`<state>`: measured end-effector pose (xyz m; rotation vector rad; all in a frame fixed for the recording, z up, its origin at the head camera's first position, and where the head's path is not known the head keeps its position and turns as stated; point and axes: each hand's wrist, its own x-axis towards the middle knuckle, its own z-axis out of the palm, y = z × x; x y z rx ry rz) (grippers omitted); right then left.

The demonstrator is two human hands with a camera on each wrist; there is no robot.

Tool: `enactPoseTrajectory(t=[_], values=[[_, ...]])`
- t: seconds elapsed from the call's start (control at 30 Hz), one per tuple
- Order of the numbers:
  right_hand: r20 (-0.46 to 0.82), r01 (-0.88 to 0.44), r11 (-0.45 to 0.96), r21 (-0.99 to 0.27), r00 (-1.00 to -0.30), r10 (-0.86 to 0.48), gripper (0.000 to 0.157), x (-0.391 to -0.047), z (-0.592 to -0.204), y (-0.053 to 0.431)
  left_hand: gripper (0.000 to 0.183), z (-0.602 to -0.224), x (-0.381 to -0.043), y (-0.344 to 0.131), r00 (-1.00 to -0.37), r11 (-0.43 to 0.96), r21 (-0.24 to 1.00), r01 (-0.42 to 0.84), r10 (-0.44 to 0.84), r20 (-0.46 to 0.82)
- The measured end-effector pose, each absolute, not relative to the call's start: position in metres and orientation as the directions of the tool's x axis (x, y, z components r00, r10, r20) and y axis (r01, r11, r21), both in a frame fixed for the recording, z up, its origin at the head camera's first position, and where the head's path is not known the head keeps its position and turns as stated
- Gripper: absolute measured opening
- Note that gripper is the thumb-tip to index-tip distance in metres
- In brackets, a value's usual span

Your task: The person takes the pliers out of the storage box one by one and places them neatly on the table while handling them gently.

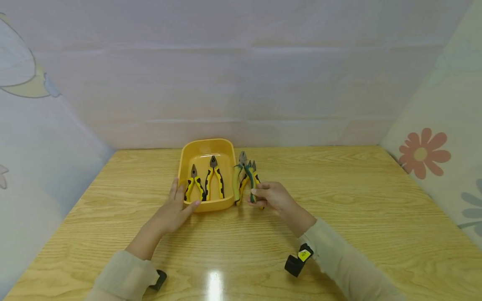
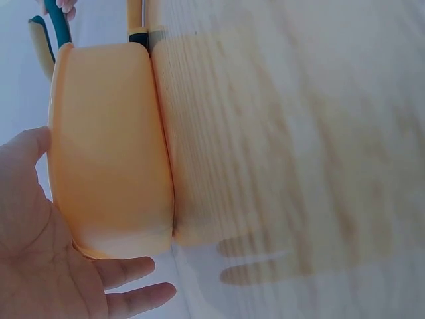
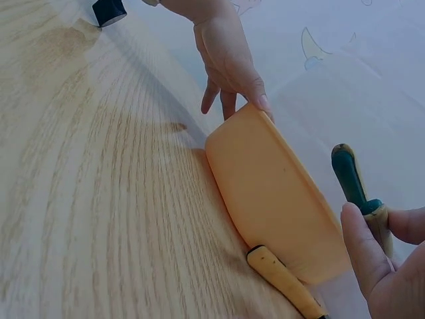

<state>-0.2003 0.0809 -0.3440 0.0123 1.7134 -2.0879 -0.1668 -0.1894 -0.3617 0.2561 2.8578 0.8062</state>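
A yellow plastic basket (image 1: 211, 206) stands at the back of the table. Inside it lie small yellow-and-black pliers (image 1: 193, 172) at left and larger yellow-and-black pliers (image 1: 213, 162) beside them. My left hand (image 1: 171, 212) touches the basket's front left corner, thumb on the rim and straight fingers spread along the outside. With thumb and fingers my right hand (image 1: 277, 197) pinches one handle of green-and-yellow pliers (image 1: 242, 159), raised just right of the basket, jaws pointing away. Below these, partly hidden, other yellow-and-black pliers (image 3: 282, 279) lie on the table against the basket's right side.
A wood-grain table (image 1: 339, 179) spreads to both sides and in front. Its back edge meets a pale wall (image 1: 241, 96); printed side walls flank it, the right one with a red flower (image 1: 419, 154). Both wrists carry black camera mounts (image 1: 297, 263).
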Motion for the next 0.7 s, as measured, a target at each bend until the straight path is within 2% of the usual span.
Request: enactPoseTrajectory(t=[0.17,0.33,0.53,0.7], values=[[-0.296,0.345,-0.13,-0.93,-0.909,-0.292,0.029,-0.199,-0.348,0.087,0.079,-0.361,-0.167,-0.189,-0.973,0.844,0.524,0.114,0.201,-0.112],[-0.311,0.35,-0.119,-0.929,-0.914,-0.261,0.026,-0.199,-0.352,0.092,0.078,-0.359,-0.167,-0.189,-0.972,0.851,0.512,0.118,0.204,-0.116],[-0.299,0.338,-0.114,-0.934,-0.916,-0.269,0.036,-0.197,-0.354,0.101,0.079,-0.359,-0.167,-0.189,-0.971,0.854,0.506,0.116,0.204,-0.121],[-0.289,0.327,-0.111,-0.939,-0.921,-0.262,0.027,-0.196,-0.358,0.107,0.079,-0.36,-0.166,-0.188,-0.972,0.849,0.516,0.112,0.202,-0.121]])
